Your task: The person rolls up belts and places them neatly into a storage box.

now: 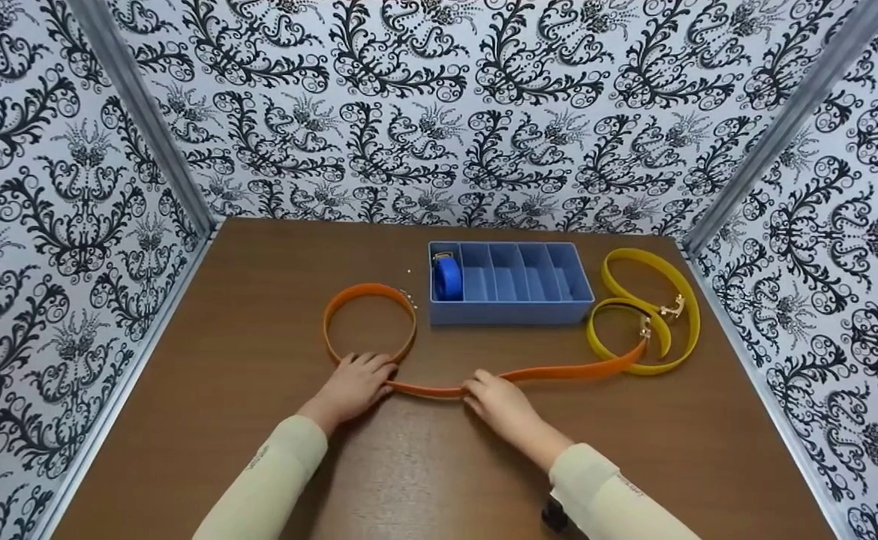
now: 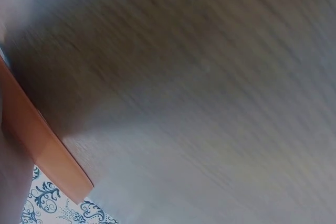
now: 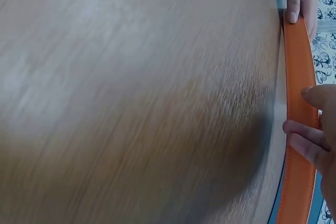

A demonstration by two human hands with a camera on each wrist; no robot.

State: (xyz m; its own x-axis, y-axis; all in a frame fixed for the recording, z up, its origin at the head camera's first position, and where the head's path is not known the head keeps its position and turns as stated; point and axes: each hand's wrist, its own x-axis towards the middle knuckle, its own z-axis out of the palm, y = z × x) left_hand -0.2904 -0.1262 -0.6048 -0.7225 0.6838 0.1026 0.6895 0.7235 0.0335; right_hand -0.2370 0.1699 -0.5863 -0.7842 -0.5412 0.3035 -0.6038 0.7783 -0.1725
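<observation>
Left hand [image 1: 353,386]: fingers curled over the orange belt [image 1: 425,391] where loop meets straight run; right wrist view shows thumb against the strap.
Right hand [image 1: 503,405]: fingers pinch the same strap farther along, gap narrow.
Orange belt: on the desk [image 1: 184,420], standing on edge at the loop; loop beyond the left hand, short sagging run between hands, remainder trailing right.
Strap handling: light pinch on both faces should serve best; feed slack in small lengths from the right, left fingers steadying the join, so the loop neither twists nor springs open.
Far end: metal buckle [image 1: 644,328] lies across the yellow belt [image 1: 693,319]; likely snag, worth lifting free before any hard pull. Touching or just above, cannot tell.
Tray [image 1: 510,313]: behind the strap; blue belt [image 1: 449,278] coiled in its leftmost compartment.
Hidden: left fingertips' undersides; strap beneath the right hand in the head view. Left wrist view gives only a strip of orange, a sliver of hand, blurred desk.
Unclear: dark object [image 1: 554,516] by the right sleeve [image 1: 585,476], mostly covered; pale specks [image 1: 410,298] beside the loop, too small to name.
</observation>
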